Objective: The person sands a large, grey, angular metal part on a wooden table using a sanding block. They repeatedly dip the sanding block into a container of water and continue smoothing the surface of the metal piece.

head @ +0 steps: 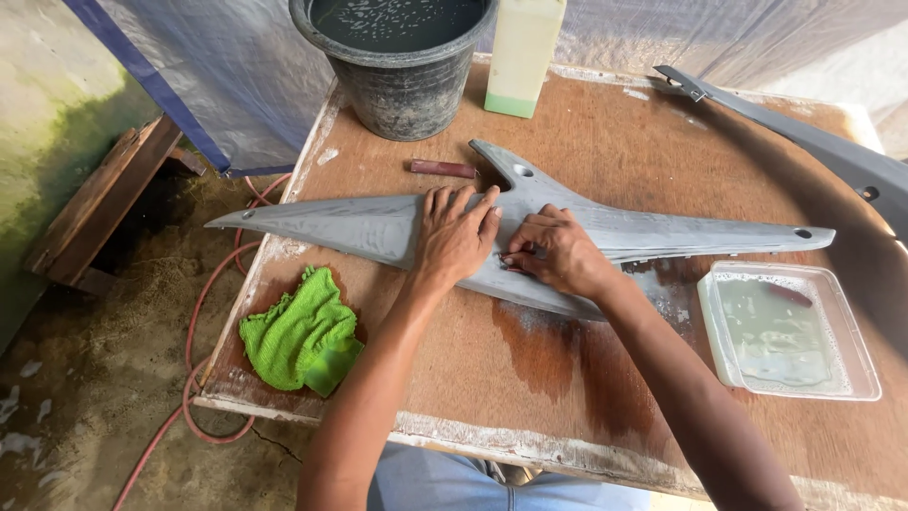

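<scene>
Soft even daylight, faint shadows, sharp focus, slight wide-angle bending at edges

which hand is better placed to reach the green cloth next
Left, probably. The left hand lies flat on the grey panel on the side nearer the green cloth. The right hand presses the panel further from it, toward the tray.

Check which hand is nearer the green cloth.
Left. The left hand lies flat on the grey panel, up and to the right of the green cloth. The right hand presses the panel further right, beyond the left hand.
</scene>
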